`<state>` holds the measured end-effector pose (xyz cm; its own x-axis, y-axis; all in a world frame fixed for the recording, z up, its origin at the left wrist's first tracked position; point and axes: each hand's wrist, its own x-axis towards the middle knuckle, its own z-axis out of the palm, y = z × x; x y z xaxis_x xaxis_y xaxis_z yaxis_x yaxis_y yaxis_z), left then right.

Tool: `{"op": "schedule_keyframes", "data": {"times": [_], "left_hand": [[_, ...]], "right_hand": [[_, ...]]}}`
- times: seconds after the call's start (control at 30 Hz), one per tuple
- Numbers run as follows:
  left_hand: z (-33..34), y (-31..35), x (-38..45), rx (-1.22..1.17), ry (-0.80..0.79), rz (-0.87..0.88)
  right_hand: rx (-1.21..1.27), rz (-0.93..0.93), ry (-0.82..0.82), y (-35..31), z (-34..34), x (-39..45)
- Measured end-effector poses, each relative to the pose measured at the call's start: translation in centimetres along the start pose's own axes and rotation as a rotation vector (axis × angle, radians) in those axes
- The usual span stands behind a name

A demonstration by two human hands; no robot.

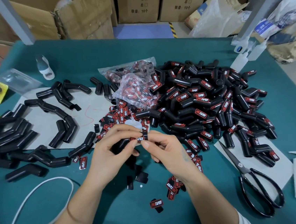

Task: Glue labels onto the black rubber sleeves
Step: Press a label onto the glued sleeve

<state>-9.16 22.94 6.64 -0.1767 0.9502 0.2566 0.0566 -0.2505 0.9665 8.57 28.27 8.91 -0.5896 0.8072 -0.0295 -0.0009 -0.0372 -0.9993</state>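
Roughly past halfway, head view: labelled pile [206,105] big on right, unlabelled sleeves [36,134] fewer on left. Left hand [109,152] grips a sleeve [121,144], right hand [167,150] pinches label [139,138] onto it, above table centre.

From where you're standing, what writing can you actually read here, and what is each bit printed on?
"PROTAPER": on the label lying loose on the table, and on the labelled sleeves in the right-hand pile.
"TAPER": on the label pinched on the sleeve in both hands.
"10个": on the cardboard boxes behind; their other characters are too blurred.
The white bottle: unreadable.
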Motion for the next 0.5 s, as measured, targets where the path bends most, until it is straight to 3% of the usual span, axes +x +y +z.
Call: {"op": "schedule_keyframes", "data": {"times": [0.5], "left_hand": [[0.6, 1.3, -0.1, -0.106, 0.046, -0.162]], "right_hand": [[-0.229, -0.155, 0.114, 0.9, 0.3, 0.0]]}}
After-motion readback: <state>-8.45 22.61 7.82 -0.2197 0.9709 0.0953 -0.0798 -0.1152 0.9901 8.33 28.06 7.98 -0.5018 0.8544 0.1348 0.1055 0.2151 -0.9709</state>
